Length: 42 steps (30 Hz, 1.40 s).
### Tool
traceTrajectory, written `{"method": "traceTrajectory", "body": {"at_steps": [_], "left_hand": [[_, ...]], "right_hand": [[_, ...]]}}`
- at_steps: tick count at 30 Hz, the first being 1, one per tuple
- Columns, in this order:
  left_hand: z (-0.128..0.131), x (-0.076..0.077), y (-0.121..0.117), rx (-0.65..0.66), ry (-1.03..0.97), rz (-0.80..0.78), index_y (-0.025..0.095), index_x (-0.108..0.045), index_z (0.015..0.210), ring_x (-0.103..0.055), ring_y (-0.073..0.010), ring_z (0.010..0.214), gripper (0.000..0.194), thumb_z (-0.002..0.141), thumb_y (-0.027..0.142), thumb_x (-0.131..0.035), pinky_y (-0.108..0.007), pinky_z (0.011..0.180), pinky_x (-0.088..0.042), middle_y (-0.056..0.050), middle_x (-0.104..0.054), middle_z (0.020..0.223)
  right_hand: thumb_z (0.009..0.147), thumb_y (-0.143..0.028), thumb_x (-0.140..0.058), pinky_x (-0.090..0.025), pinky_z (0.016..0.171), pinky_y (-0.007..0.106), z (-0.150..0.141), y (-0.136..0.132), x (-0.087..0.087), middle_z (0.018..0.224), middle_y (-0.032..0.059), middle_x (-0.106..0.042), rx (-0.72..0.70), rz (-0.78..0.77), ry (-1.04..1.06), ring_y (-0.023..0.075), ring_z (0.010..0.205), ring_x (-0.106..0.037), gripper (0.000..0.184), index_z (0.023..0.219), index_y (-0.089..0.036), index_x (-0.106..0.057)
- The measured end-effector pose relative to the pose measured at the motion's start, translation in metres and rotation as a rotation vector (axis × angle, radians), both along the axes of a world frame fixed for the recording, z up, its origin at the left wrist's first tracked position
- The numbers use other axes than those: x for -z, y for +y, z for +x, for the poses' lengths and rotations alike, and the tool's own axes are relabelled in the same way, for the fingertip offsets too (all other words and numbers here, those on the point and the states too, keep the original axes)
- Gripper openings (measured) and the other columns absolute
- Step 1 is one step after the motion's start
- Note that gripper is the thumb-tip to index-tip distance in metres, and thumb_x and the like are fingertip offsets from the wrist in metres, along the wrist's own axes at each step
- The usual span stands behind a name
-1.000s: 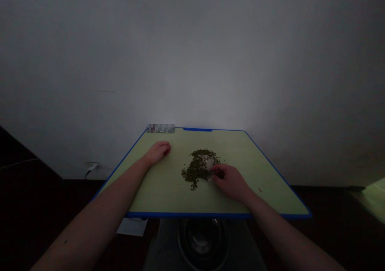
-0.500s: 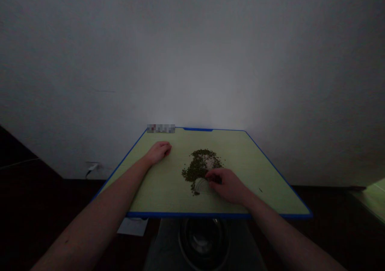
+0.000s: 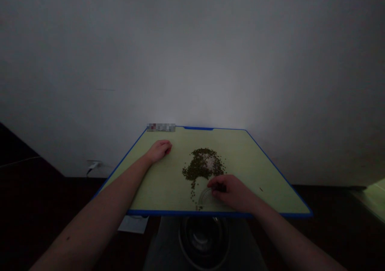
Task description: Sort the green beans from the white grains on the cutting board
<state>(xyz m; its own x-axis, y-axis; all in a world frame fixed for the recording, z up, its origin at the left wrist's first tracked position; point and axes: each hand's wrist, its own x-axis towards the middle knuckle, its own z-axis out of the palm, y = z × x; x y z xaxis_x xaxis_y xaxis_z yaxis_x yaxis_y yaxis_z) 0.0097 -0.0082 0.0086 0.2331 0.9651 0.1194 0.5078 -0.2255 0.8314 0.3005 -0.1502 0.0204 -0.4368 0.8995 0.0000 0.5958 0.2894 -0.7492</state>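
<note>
A pile of small dark green beans (image 3: 195, 167) lies mid-table, with pale grains (image 3: 209, 163) mixed in at its right. In my right hand (image 3: 230, 189) is a clear, curved piece that looks like a protractor (image 3: 205, 197), pinched between thumb and fingers and lying low over the tabletop. Beside its left side a thin trail of beans runs down to the near edge. My left hand (image 3: 159, 150) rests on the table left of the pile, fingers curled in, with nothing visible in it. Below the near edge sits a shiny metal bowl (image 3: 204, 243).
The pale yellow-green folding table (image 3: 240, 146) has a blue rim and stands against a grey wall (image 3: 195, 62). A small dark sliver (image 3: 261, 189) lies on its right side. A white sheet (image 3: 134, 224) is below at left, and a white plug (image 3: 93, 166) is at the wall.
My right hand has drawn the clear protractor toward the near edge and slightly right. A few beans have come along with it, away from the pile. My left hand stays put.
</note>
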Motion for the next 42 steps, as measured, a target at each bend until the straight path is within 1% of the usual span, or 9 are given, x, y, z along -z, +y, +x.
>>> {"method": "traceTrajectory", "body": {"at_steps": [5,9,14,21,25,30,36,39,42], "left_hand": [[-0.003,0.003,0.003,0.005,0.01,0.008,0.018,-0.044,0.051,-0.036,-0.0102,0.045,0.027,0.071,0.035,-0.04,-0.024,0.046,-0.029,0.003,-0.039,0.044],[-0.002,0.001,0.001,0.006,0.024,0.027,0.017,-0.044,0.05,-0.037,-0.0101,0.046,0.026,0.07,0.033,-0.039,-0.024,0.047,-0.029,0.004,-0.04,0.045],[0.001,-0.004,-0.003,-0.008,0.021,0.002,0.017,-0.044,0.051,-0.036,-0.0102,0.045,0.025,0.069,0.033,-0.039,-0.024,0.046,-0.028,0.004,-0.039,0.044],[0.0,-0.004,-0.002,-0.003,0.009,-0.002,0.018,-0.044,0.05,-0.037,-0.0104,0.045,0.025,0.07,0.033,-0.039,-0.024,0.047,-0.029,0.003,-0.039,0.043],[0.0,-0.004,-0.003,0.001,-0.003,0.005,0.017,-0.043,0.049,-0.036,-0.0102,0.044,0.026,0.07,0.033,-0.039,-0.024,0.047,-0.028,0.004,-0.039,0.043],[0.0,-0.003,-0.004,-0.017,0.003,-0.009,0.018,-0.043,0.05,-0.036,-0.0103,0.044,0.025,0.068,0.034,-0.04,-0.024,0.046,-0.028,0.004,-0.039,0.043],[-0.002,0.001,-0.002,-0.013,0.025,0.001,0.017,-0.045,0.051,-0.037,-0.0103,0.045,0.026,0.07,0.034,-0.04,-0.024,0.047,-0.029,0.004,-0.04,0.044],[-0.003,0.003,0.0,-0.012,0.04,0.021,0.017,-0.045,0.05,-0.037,-0.0104,0.045,0.027,0.07,0.034,-0.04,-0.024,0.047,-0.029,0.003,-0.04,0.044],[-0.003,0.003,0.001,-0.013,0.035,0.029,0.018,-0.044,0.05,-0.037,-0.0103,0.045,0.027,0.071,0.034,-0.04,-0.024,0.046,-0.029,0.004,-0.04,0.044]], "right_hand": [[0.07,-0.017,-0.053,-0.047,0.068,0.026,0.003,-0.004,-0.001,0.083,0.0049,-0.068,0.007,-0.051,0.01,0.0161,0.075,-0.061,0.026,0.093,-0.016,-0.067],[0.069,-0.016,-0.055,-0.046,0.065,0.025,0.003,-0.005,-0.002,0.08,0.0043,-0.068,0.009,-0.058,0.002,0.0152,0.073,-0.06,0.026,0.092,-0.015,-0.067],[0.069,-0.016,-0.055,-0.045,0.063,0.025,0.005,-0.006,0.0,0.076,0.0035,-0.066,0.002,-0.074,0.019,0.0147,0.07,-0.059,0.025,0.091,-0.015,-0.067],[0.071,-0.019,-0.056,-0.045,0.064,0.025,0.01,-0.007,0.008,0.077,0.0034,-0.066,0.009,-0.099,0.064,0.0148,0.071,-0.059,0.024,0.092,-0.016,-0.066],[0.071,-0.02,-0.056,-0.045,0.063,0.025,0.013,-0.008,0.006,0.076,0.0031,-0.065,0.012,-0.093,0.044,0.0149,0.071,-0.058,0.024,0.093,-0.016,-0.066],[0.071,-0.02,-0.055,-0.044,0.062,0.025,0.012,-0.002,0.001,0.076,0.003,-0.064,0.086,-0.024,0.037,0.0146,0.069,-0.057,0.025,0.094,-0.016,-0.065],[0.072,-0.02,-0.052,-0.044,0.064,0.027,0.005,0.017,0.006,0.076,0.0038,-0.065,0.197,0.087,0.029,0.0151,0.069,-0.058,0.026,0.095,-0.015,-0.063],[0.071,-0.019,-0.053,-0.044,0.065,0.027,-0.001,0.023,0.009,0.077,0.0035,-0.066,0.189,0.121,0.006,0.0152,0.069,-0.059,0.027,0.096,-0.017,-0.064],[0.071,-0.017,-0.053,-0.044,0.064,0.026,-0.006,0.023,0.008,0.077,0.0031,-0.066,0.128,0.119,0.01,0.0144,0.069,-0.059,0.027,0.095,-0.017,-0.064]]}}
